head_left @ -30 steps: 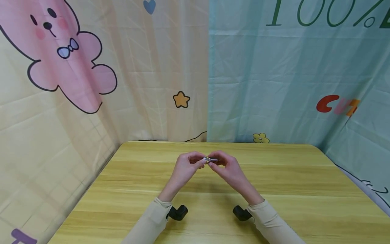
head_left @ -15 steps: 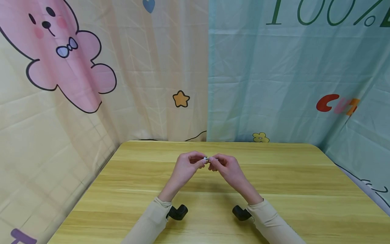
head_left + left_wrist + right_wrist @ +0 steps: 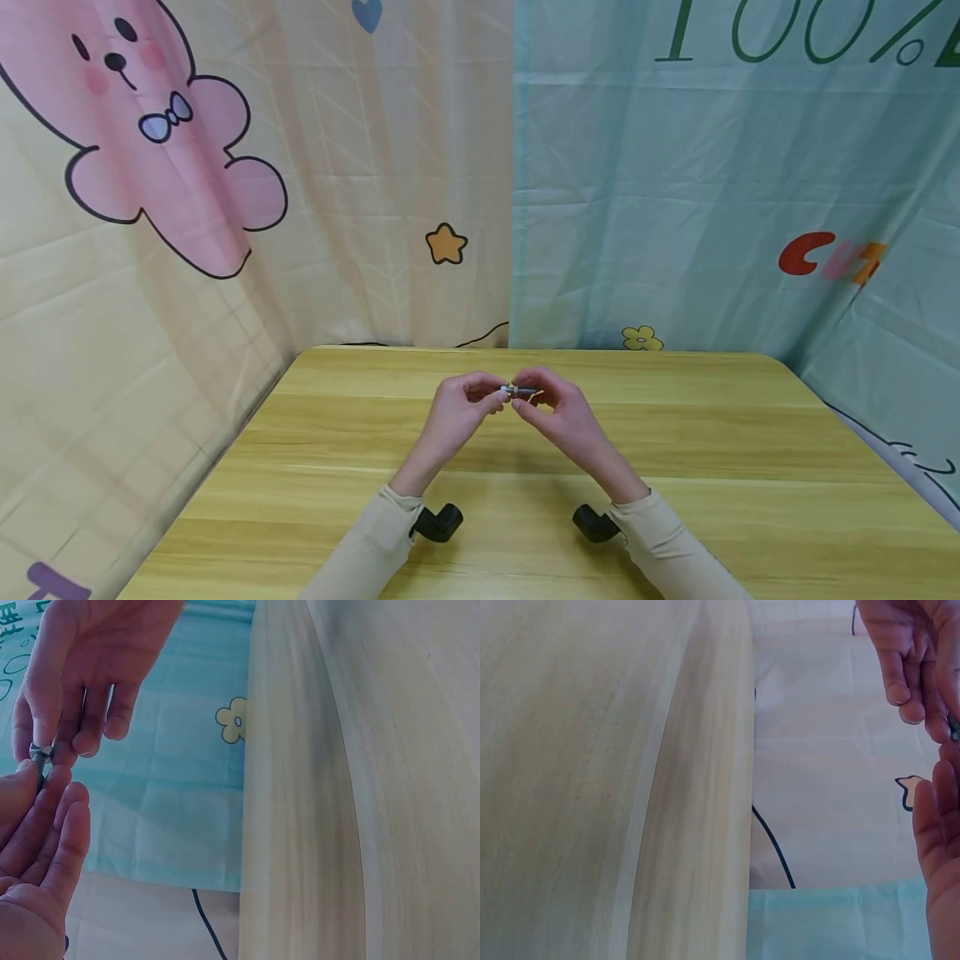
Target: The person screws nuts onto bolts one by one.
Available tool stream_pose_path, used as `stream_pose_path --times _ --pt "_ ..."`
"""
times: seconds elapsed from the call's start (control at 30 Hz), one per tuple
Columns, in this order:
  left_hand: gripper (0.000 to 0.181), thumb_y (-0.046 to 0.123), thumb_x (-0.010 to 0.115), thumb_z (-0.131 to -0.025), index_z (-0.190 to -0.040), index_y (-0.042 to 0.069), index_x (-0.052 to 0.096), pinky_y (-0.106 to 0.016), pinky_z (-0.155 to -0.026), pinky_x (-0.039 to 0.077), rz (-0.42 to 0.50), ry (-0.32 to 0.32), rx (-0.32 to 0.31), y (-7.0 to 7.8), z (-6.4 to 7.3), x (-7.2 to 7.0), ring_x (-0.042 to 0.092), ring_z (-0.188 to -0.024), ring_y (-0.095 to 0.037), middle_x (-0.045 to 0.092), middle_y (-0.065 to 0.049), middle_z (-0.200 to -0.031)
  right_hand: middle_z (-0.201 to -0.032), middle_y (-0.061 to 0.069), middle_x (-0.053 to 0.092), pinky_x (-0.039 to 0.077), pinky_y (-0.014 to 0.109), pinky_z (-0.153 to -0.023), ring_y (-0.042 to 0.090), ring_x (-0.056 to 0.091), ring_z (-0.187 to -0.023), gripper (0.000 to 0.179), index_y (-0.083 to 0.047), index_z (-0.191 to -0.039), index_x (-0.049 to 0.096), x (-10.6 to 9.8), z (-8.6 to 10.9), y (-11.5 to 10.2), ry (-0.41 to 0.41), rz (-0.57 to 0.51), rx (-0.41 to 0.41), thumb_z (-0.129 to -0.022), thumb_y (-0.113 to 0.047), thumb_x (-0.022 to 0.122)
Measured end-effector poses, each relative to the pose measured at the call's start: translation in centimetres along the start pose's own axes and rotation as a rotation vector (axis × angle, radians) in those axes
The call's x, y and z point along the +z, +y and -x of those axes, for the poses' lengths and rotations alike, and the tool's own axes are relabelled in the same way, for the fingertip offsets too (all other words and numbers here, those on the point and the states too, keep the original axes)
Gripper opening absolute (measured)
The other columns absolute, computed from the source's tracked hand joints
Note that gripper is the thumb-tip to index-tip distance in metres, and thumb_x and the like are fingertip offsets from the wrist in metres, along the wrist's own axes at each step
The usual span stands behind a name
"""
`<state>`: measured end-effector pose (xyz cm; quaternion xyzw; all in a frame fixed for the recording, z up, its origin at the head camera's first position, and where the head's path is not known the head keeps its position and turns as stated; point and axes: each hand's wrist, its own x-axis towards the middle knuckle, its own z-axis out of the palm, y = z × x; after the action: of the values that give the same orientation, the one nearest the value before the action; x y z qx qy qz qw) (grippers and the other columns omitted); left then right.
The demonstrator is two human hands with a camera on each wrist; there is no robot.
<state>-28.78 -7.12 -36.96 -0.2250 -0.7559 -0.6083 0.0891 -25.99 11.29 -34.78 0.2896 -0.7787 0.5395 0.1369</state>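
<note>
A small metal bolt [image 3: 528,391] lies roughly level between the two hands, above the table. My left hand [image 3: 463,408] pinches its left end with thumb and fingers. Around the other end are the thumb and index finger of my right hand [image 3: 564,412], at a silver nut [image 3: 42,751]. In the left wrist view, a short threaded stretch of the bolt shows between the nut and the left fingertips. The right wrist view catches both hands at its right edge, the left hand [image 3: 922,660] above the right hand [image 3: 941,847], with the bolt mostly hidden.
Beneath the hands is a wooden table [image 3: 300,500]. Printed curtains [image 3: 375,183] hang behind its far edge and along both sides. A black wrist mount [image 3: 438,523] sticks out at the left cuff and another black mount [image 3: 595,525] at the right cuff.
My right thumb and index finger closed together over the bolt half a second ago, then spread again, exposing its right end. The left hand stays in place.
</note>
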Motion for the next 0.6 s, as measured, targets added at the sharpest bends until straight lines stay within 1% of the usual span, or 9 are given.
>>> stream_pose_path --times 0.1,0.2,0.3,0.4,0.5,0.53,0.6 --pt "0.01 0.008 0.069 -0.093 -0.101 0.003 0.073 -0.031 -0.073 0.057 -0.002 -0.005 -0.005 0.0 0.0 0.0 0.068 -0.078 -0.018 0.071 -0.006 -0.091 -0.103 0.014 0.065 0.053 0.044 -0.084 0.026 0.063 -0.094 0.018 0.003 -0.109 0.063 0.0 0.0 0.0 -0.008 -0.003 -0.003 -0.092 0.002 0.066" --pt "0.01 0.007 0.068 -0.093 -0.101 0.003 0.073 -0.031 -0.073 0.057 -0.004 -0.012 -0.006 -0.1 0.0 0.0 0.068 -0.079 -0.017 0.071 -0.005 -0.09 -0.103 0.014 0.066 0.053 0.047 -0.087 0.027 0.065 -0.096 0.017 0.003 -0.108 0.064 0.0 0.0 0.1 -0.008 -0.012 0.011 -0.092 0.002 0.066" --pt "0.009 0.007 0.069 -0.093 -0.1 0.004 0.073 -0.031 -0.073 0.057 -0.009 -0.012 -0.008 -0.1 0.0 0.0 0.068 -0.079 -0.017 0.071 -0.004 -0.09 -0.103 0.013 0.067 0.053 0.044 -0.087 0.027 0.066 -0.096 0.016 0.003 -0.108 0.065 -0.1 -0.1 0.2 -0.013 -0.003 0.042 -0.093 -0.001 0.067" --pt "0.009 0.006 0.069 -0.092 -0.1 0.005 0.073 -0.032 -0.073 0.057 -0.006 -0.012 -0.008 -0.2 0.0 0.0 0.068 -0.079 -0.018 0.071 -0.004 -0.09 -0.099 0.014 0.068 0.055 0.038 -0.083 0.029 0.067 -0.092 0.014 0.002 -0.107 0.067 -0.1 -0.1 0.2 -0.023 -0.012 0.097 -0.095 -0.006 0.065" --pt "0.01 0.007 0.07 -0.092 -0.101 0.006 0.074 -0.034 -0.074 0.058 -0.008 -0.017 -0.008 -0.2 0.0 0.0 0.069 -0.081 -0.018 0.072 -0.004 -0.092 -0.089 0.015 0.069 0.055 0.034 -0.075 0.032 0.065 -0.085 0.015 0.002 -0.102 0.069 -0.1 -0.1 0.4 -0.022 -0.015 0.148 -0.099 -0.011 0.061" --pt "0.01 0.006 0.07 -0.092 -0.101 0.006 0.074 -0.035 -0.074 0.058 -0.009 -0.02 -0.007 -0.2 0.0 0.0 0.069 -0.081 -0.018 0.072 -0.004 -0.092 -0.087 0.015 0.069 0.055 0.034 -0.074 0.033 0.064 -0.082 0.017 0.001 -0.1 0.07 0.0 -0.2 0.7 -0.019 -0.015 0.164 -0.1 -0.012 0.06" --pt "0.01 0.006 0.07 -0.092 -0.1 0.007 0.074 -0.037 -0.075 0.058 -0.012 -0.021 -0.009 -0.2 0.0 0.1 0.069 -0.081 -0.017 0.072 -0.003 -0.092 -0.083 0.012 0.069 0.053 0.033 -0.072 0.031 0.063 -0.079 0.022 -0.001 -0.096 0.071 0.1 -0.3 1.7 -0.007 -0.006 0.182 -0.102 -0.017 0.057"
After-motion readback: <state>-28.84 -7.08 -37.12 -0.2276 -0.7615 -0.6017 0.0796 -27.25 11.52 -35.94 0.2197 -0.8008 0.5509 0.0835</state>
